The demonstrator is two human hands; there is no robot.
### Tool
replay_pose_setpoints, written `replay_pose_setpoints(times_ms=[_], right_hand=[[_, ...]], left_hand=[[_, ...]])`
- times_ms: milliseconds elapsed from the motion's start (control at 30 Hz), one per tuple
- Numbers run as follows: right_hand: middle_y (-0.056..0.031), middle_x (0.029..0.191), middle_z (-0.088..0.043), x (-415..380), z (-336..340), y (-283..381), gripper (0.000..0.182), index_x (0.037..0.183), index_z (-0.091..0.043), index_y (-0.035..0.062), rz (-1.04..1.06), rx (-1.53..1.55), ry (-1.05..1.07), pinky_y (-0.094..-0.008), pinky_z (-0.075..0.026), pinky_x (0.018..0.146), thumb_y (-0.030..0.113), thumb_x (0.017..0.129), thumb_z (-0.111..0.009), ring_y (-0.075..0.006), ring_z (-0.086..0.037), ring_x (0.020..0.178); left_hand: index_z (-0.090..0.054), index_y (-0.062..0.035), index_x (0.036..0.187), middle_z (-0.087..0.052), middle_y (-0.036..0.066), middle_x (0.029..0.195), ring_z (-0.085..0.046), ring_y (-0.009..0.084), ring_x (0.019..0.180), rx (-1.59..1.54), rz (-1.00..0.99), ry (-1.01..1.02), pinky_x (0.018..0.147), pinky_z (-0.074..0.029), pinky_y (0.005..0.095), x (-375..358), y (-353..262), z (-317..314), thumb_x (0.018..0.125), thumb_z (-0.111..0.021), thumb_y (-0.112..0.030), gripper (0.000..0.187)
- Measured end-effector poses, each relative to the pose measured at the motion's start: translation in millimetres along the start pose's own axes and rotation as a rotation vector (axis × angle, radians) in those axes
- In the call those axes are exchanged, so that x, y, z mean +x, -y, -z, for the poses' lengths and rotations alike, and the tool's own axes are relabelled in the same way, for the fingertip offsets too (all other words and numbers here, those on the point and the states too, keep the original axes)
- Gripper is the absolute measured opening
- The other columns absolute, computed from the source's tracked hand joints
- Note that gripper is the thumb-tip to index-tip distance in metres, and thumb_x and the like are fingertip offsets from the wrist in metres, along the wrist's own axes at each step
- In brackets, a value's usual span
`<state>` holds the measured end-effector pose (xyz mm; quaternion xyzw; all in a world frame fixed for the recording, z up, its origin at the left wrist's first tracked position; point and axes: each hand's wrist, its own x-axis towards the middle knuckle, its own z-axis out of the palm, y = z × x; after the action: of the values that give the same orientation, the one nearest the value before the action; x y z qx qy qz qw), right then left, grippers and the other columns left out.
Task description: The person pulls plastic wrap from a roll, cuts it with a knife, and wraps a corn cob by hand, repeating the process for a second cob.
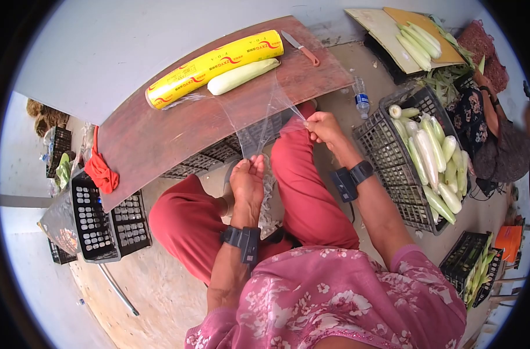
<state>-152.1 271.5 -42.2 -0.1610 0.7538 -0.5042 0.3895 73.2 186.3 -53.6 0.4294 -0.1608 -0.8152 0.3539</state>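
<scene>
Clear film stretches from the reddish-brown board in the upper middle of the frame down towards the person's two bare hands. The left hand, near the centre of the frame, has its palm turned partly up and its fingers curled, with a gathered edge of the film caught at the fingertips. Higher and further right, the right hand pinches another corner between thumb and bent forefinger, drawing that side into a tight, narrow fold.

A pale green vegetable lies aslant on the board at the far end of the film, beyond the fingertips of both hands and well apart from them; neither hand touches it. Just behind it, running roughly parallel, rests a yellow roll with red lettering. A knife with a salmon-coloured handle lies near the right end of the roll, its blade pointing to the upper left.

At the right of the frame, a black crate holds many similar vegetables, with a plastic bottle near its upper left corner. Red cloth hangs at the board's left end, above another black crate. At the far right edge, part of another person shows.
</scene>
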Motion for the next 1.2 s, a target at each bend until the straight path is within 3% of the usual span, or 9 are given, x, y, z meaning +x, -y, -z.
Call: replay_pose_setpoints(times_ms=[67, 333, 433, 533, 633, 733, 967, 1067, 1200], right_hand=[[-0.0007, 0.067, -0.056, -4.1, 10.5, -4.2, 0.008, 0.087, -0.058, 0.0012, 0.028, 0.133, -0.048, -0.0188, -0.037, 0.039, 0.008, 0.085, -0.061, -0.0056, -0.05, 0.049], [0.0005, 0.064, -0.053, -10.9, 37.2, 4.8, 0.007, 0.083, -0.057, 0.002, 0.214, 0.569, -0.085, -0.0185, -0.036, 0.041, 0.008, 0.085, -0.06, -0.0051, -0.047, 0.048], [0.0011, 0.065, -0.052, 0.5, 34.6, 1.0, 0.006, 0.083, -0.056, 0.0048, 0.218, 0.482, -0.097, -0.0184, -0.036, 0.042, 0.009, 0.087, -0.059, -0.0054, -0.047, 0.049], [0.0011, 0.064, -0.051, 5.6, 33.2, -9.3, 0.007, 0.083, -0.056, 0.0042, 0.075, 0.325, -0.14, -0.0189, -0.035, 0.041, 0.009, 0.086, -0.059, -0.0053, -0.046, 0.049], [0.0003, 0.063, -0.053, 8.5, 38.6, -19.3, 0.007, 0.084, -0.058, 0.001, 0.142, 0.27, -0.106, -0.0202, -0.035, 0.039, 0.007, 0.085, -0.06, -0.0055, -0.048, 0.049], [-0.0001, 0.065, -0.055, 10.7, 22.6, -18.4, 0.007, 0.086, -0.058, 0.0009, 0.095, 0.0, -0.175, -0.0214, -0.036, 0.039, 0.008, 0.085, -0.06, -0.006, -0.048, 0.049], [-0.0022, 0.069, -0.057, 8.3, 20.0, -21.5, 0.012, 0.089, -0.058, 0.0, 0.071, 0.534, -0.061, -0.0202, -0.041, 0.047, 0.011, 0.086, -0.061, -0.0069, -0.053, 0.057], [-0.0019, 0.069, -0.056, 3.1, 17.9, -18.3, 0.012, 0.091, -0.056, -0.0001, 0.121, 0.568, -0.07, -0.0202, -0.04, 0.046, 0.009, 0.086, -0.06, -0.0077, -0.052, 0.054], [-0.0016, 0.068, -0.055, -5.3, 16.7, -7.8, 0.016, 0.099, -0.054, 0.0008, 0.269, 0.286, -0.141, -0.02, -0.038, 0.044, 0.004, 0.084, -0.059, -0.0075, -0.05, 0.051]], left_hand=[[-0.043, 0.0003, 0.098, -0.054, 0.015, 0.102, -0.06, 0.0269, 0.095, -0.004, -0.015, -0.03, 0.083, -0.051, 0.0326, -0.1, -2.4, -2.7, 0.093, -0.042, -0.004, 0.006], [-0.044, -0.0019, 0.098, -0.058, 0.011, 0.099, -0.062, 0.0226, 0.089, 0.045, -0.052, 0.019, 0.072, -0.051, 0.0294, -2.2, -14.3, -10.5, 0.094, -0.041, -0.006, 0.007], [-0.046, -0.0028, 0.097, -0.059, 0.01, 0.098, -0.062, 0.0209, 0.086, 0.092, -0.046, -0.017, 0.067, -0.049, 0.0282, -5.1, -16.6, -9.9, 0.094, -0.041, -0.008, 0.007], [-0.046, -0.0032, 0.098, -0.059, 0.01, 0.097, -0.062, 0.0204, 0.082, 0.085, -0.04, 0.014, 0.063, -0.048, 0.0282, -5.1, -20.1, -4.3, 0.094, -0.042, -0.008, 0.007], [-0.046, -0.003, 0.098, -0.06, 0.009, 0.095, -0.063, 0.0198, 0.078, 0.086, -0.027, -0.025, 0.06, -0.048, 0.0282, 5.5, -15.6, 7.1, 0.095, -0.043, -0.009, 0.008], [-0.047, -0.0034, 0.098, -0.06, 0.008, 0.093, -0.063, 0.0189, 0.075, 0.116, -0.019, -0.073, 0.058, -0.047, 0.0278, 14.2, -12.0, 11.0, 0.094, -0.044, -0.01, 0.008], [-0.051, -0.0065, 0.096, -0.061, 0.005, 0.085, -0.062, 0.0159, 0.07, 0.281, -0.035, -0.121, 0.058, -0.047, 0.0267, 3.0, -3.8, 11.1, 0.093, -0.048, -0.014, 0.008], [-0.052, -0.0067, 0.095, -0.061, 0.004, 0.083, -0.061, 0.0144, 0.066, 0.291, -0.059, -0.141, 0.055, -0.046, 0.0258, -0.1, -4.3, 10.3, 0.092, -0.051, -0.013, 0.007], [-0.053, -0.0072, 0.093, -0.061, 0.003, 0.078, -0.058, 0.0114, 0.06, 0.357, -0.155, -0.095, 0.052, -0.044, 0.0227, -3.0, -8.0, 7.8, 0.09, -0.055, -0.012, 0.006]])
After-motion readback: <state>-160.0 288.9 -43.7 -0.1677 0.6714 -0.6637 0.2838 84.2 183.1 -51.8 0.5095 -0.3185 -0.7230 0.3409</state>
